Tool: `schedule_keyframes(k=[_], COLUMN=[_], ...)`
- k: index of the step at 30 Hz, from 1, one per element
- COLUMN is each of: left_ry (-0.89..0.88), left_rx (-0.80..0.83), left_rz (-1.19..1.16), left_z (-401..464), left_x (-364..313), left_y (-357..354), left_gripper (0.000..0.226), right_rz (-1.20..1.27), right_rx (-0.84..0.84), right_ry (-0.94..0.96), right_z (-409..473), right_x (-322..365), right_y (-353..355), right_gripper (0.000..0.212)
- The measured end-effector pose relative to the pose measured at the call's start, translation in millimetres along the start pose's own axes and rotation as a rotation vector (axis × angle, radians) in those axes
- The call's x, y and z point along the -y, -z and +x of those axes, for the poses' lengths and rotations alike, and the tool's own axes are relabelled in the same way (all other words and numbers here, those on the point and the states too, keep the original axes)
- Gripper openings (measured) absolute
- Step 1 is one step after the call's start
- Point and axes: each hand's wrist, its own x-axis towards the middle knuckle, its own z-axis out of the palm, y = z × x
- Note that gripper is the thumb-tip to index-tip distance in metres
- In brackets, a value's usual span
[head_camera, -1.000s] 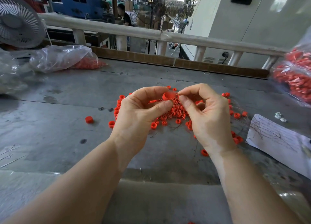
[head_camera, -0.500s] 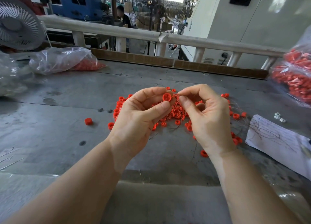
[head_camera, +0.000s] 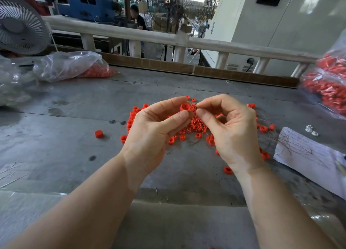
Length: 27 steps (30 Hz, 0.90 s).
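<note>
Just above the middle of the frame we see the left hand pinching a small red cap between thumb and forefinger, held in the air over the surface. The cap is a short, round plastic ring, bright red and matte, with its hollow side turned towards us. The right hand sits just beside it, its fingers clenched on a hair-thin wire that reaches the cap's rim. We cannot tell whether it enters the cap.

Under both hands lies a loose pile of the same caps, tangled with thin dark wires. The surface is dull grey, scuffed and stained. A stray cap sits alone at middle left. At the upper left a crinkled clear plastic bag holds more red pieces. At the right edge a second bag is packed with them. A sheet of white paper lies at the lower right, with wires strewn across it.
</note>
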Motion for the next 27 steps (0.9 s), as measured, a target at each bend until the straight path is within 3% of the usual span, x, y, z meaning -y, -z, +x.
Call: schedule_keyframes(k=[27], left_ry=[0.017], left_rx=[0.039], left_rz=[0.049], left_z=[-0.4], left_x=[-2.0], left_y=[0.4], left_gripper=[0.024], right_rz=[0.017], right_rx=[0.041], right_ry=[-0.016], right_z=[-0.3], right_x=[-3.0], right_y=[1.0], right_gripper=[0.016])
